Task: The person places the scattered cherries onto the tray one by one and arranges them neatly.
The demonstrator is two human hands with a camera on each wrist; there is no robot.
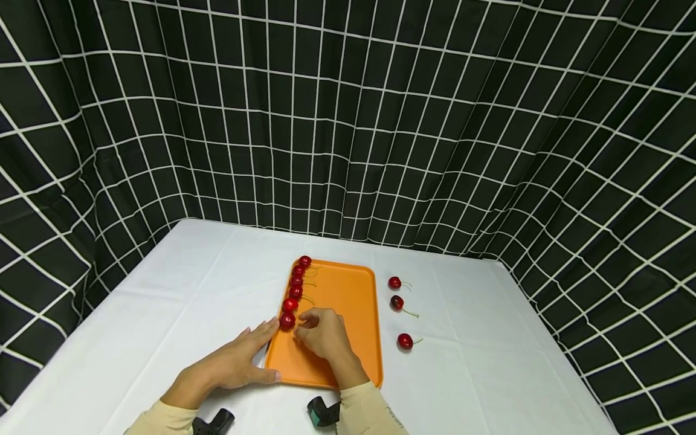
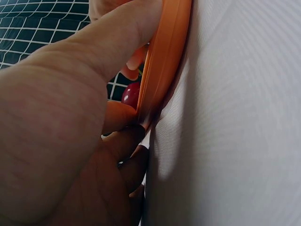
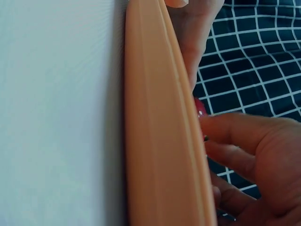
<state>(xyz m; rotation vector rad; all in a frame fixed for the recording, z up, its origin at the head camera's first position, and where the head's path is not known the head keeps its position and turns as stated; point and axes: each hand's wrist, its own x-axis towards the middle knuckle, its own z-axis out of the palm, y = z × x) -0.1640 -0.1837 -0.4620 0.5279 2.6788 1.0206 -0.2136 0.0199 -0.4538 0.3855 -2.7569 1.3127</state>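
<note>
An orange tray (image 1: 348,290) lies on the white table. Along its left side runs a column of several red cherries (image 1: 296,281), most with stems pointing right. My left hand (image 1: 231,362) rests against the tray's left edge with extended fingers, its thumb at the near left corner. Those fingertips reach beside the nearest cherry (image 1: 287,321) of the column, seen also as a red cherry (image 2: 130,94) in the left wrist view. My right hand (image 1: 326,335) is over the tray, just right of that cherry, its thumb and fingers curled together and pinching the cherry's stem end.
To the right of the tray, three stemmed cherries lie on the table: a far one (image 1: 394,283), a darker middle one (image 1: 397,302) and a near one (image 1: 405,342). A black curtain (image 1: 348,121) with white grid lines surrounds the white table (image 1: 489,362) at the back and sides.
</note>
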